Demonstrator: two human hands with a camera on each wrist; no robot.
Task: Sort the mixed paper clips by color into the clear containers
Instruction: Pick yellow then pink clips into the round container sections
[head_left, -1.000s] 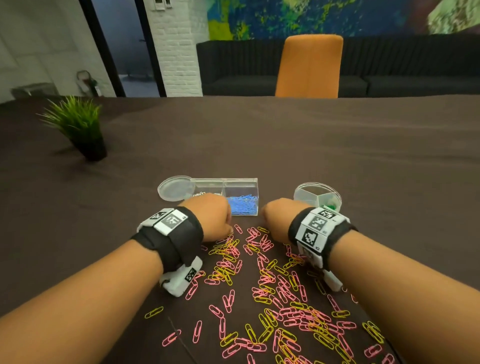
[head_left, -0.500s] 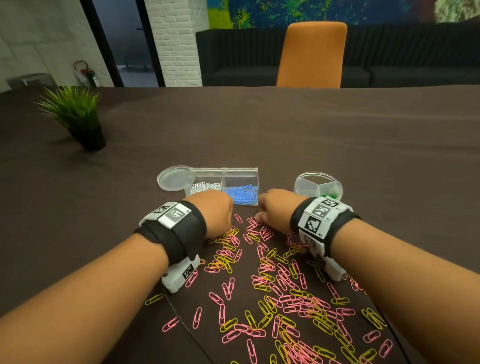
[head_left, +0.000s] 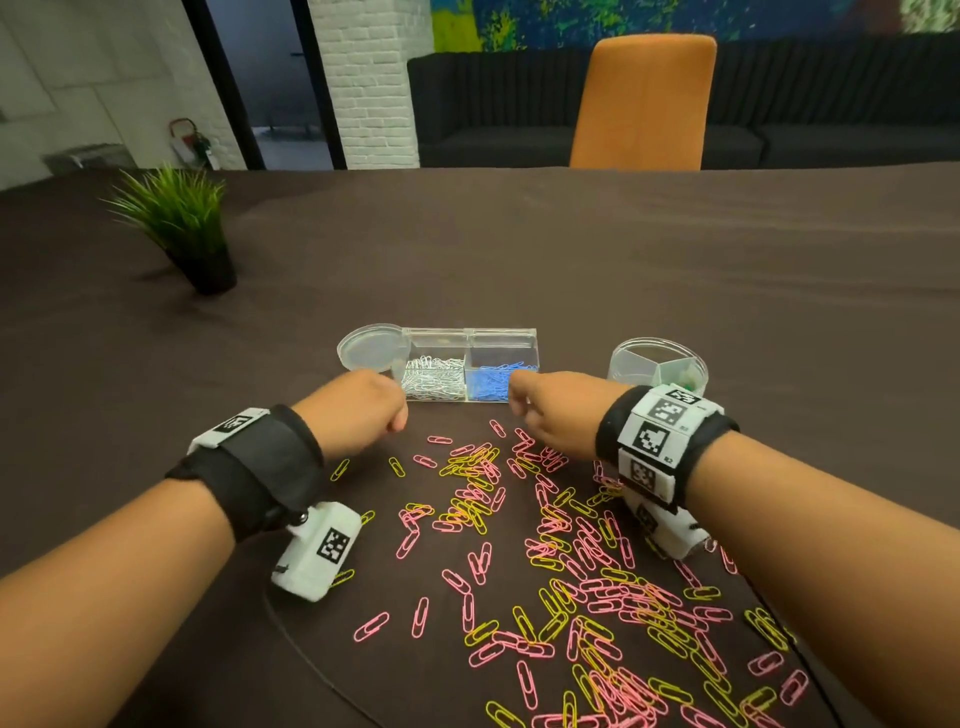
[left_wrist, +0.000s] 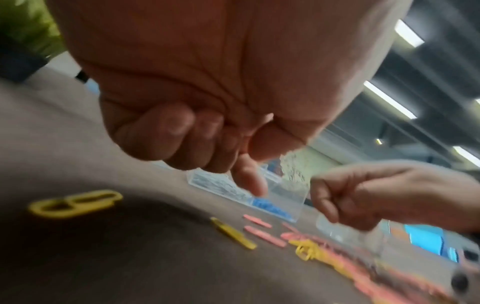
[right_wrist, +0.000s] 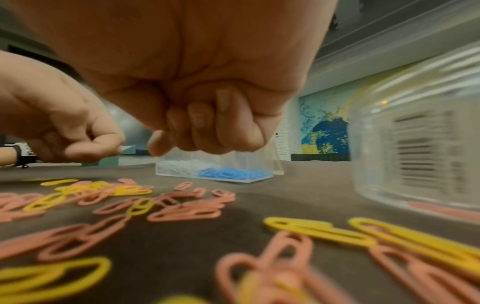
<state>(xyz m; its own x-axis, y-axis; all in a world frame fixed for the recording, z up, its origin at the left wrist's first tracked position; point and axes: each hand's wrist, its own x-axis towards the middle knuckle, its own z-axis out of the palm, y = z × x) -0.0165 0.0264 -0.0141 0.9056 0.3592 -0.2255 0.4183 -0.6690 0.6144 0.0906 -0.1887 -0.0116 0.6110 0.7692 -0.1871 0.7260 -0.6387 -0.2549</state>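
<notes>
Two colours remain, we note: pink and yellow paper clips (head_left: 550, 540) at lower centre below the rectangular container (head_left: 470, 364), left hand (head_left: 358, 410) and right hand (head_left: 558, 410) curled, contents indiscernible; we judge single-colour pinches cleanest.

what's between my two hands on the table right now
In the head view, the left hand and right hand flank bare tablecloth; one pink clip lies just nearer.

Head view high, looking down — wrist views low, perhaps tilted, sharing the rectangular container (head_left: 470, 364).

Potted plant (head_left: 179, 223), orange chair (head_left: 644, 104), sofa (head_left: 493, 104).
</notes>
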